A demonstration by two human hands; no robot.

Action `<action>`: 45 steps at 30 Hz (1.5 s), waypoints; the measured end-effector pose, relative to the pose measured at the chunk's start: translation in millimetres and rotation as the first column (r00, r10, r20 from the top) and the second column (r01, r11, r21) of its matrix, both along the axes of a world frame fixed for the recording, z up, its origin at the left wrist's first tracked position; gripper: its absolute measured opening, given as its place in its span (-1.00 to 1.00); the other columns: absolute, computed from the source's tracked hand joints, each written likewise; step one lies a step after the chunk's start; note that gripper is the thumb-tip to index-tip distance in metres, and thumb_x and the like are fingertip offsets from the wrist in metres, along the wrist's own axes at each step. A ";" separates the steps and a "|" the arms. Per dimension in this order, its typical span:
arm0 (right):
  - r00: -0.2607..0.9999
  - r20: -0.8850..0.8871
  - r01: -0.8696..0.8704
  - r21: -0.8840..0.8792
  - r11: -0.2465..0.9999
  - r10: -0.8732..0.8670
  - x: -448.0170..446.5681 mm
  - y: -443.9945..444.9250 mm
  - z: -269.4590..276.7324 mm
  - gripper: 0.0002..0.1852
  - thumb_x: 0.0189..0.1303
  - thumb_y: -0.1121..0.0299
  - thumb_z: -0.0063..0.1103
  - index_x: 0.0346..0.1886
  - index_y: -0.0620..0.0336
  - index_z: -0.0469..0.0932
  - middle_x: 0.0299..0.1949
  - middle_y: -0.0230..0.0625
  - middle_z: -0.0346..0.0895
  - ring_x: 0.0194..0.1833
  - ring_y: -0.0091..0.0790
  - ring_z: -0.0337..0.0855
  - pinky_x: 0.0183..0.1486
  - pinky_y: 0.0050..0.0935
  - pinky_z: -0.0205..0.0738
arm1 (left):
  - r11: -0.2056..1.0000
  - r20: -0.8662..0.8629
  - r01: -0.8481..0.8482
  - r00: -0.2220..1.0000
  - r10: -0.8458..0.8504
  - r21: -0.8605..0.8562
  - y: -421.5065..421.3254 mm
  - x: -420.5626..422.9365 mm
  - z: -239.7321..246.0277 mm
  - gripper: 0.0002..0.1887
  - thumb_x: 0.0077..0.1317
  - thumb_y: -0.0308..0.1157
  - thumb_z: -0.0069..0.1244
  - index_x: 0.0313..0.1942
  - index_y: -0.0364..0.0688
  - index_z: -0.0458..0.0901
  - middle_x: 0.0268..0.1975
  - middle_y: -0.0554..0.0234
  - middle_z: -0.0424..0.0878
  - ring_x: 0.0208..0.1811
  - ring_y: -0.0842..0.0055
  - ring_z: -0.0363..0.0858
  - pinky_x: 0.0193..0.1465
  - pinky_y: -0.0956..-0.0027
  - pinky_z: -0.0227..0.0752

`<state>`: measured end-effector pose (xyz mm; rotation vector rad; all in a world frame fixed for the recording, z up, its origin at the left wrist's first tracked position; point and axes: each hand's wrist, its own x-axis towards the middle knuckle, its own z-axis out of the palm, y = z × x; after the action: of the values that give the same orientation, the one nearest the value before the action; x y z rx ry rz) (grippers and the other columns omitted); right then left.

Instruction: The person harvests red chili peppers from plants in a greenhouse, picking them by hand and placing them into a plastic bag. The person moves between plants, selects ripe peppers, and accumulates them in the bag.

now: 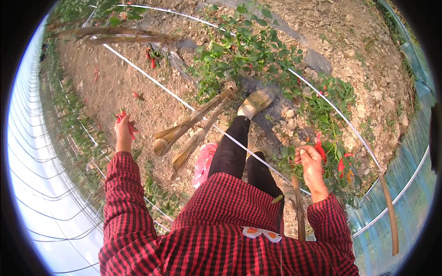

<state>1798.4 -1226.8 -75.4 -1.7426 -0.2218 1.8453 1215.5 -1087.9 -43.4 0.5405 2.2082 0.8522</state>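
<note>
My left hand (123, 132) is closed around several red chili peppers (131, 129), held out over bare soil at the left. Their tips and green stems stick out past the fingers. My right hand (310, 165) is at a pepper plant (333, 132) on the right, its fingers curled in among the leaves. Whether a stem or fruit sits between those fingertips is hidden. Just beyond its knuckles hangs a bright red pepper (320, 150). More red peppers (342, 164) hang a little further right, with an orange one (350, 176) below them.
White cords (148, 74) cross the rows, one passing in front of my legs. Wooden stakes (193, 126) lean near my left leg. A pink plastic bag (204, 162) is beside that leg. One loose pepper (136, 96) lies on the soil. Plastic greenhouse film (386, 214) borders the right.
</note>
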 end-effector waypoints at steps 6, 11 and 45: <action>0.987 0.128 0.096 -0.007 0.995 -0.095 39.9 -39.1 5.0 -0.85 0.28 0.46 -0.09 -0.23 0.29 0.48 -0.43 -0.41 0.46 -0.45 -0.60 0.44 -0.38 -0.62 0.34 | 0.773 0.114 0.408 0.906 -0.407 -0.485 -47.0 70.6 9.4 -0.70 0.08 -0.33 0.10 -0.20 -0.28 0.50 -0.26 0.10 0.59 -0.36 0.51 0.55 -0.29 0.45 0.42; 0.888 0.351 0.299 0.051 0.953 -0.297 103.1 -77.2 13.5 -0.85 0.27 0.49 -0.10 -0.20 0.32 0.47 -0.40 -0.35 0.47 -0.45 -0.55 0.50 -0.40 -0.61 0.38 | 0.108 0.591 0.874 0.407 -0.696 -0.474 -80.6 220.4 76.3 -0.75 -0.05 -0.39 0.18 -0.39 -0.27 0.49 -0.52 0.33 0.49 -0.47 0.68 0.42 -0.41 0.51 0.32; 0.128 0.447 -0.762 -0.526 0.376 0.885 26.0 -90.1 -48.2 -0.86 -0.18 0.30 0.21 -0.54 0.12 0.63 -0.28 -0.32 0.42 -0.09 -0.21 0.29 -0.13 -0.16 0.08 | 0.615 0.875 0.724 0.472 -0.109 -0.314 -119.7 469.7 -133.8 -0.86 0.09 -0.49 0.02 -0.34 -0.24 0.44 -0.54 0.32 0.50 -0.60 0.60 0.46 -0.58 0.50 0.29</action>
<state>1824.4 -1317.0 -123.6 -2.7027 -1.7715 1.6882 1685.2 -1207.6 -177.1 0.2628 1.2261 -0.0878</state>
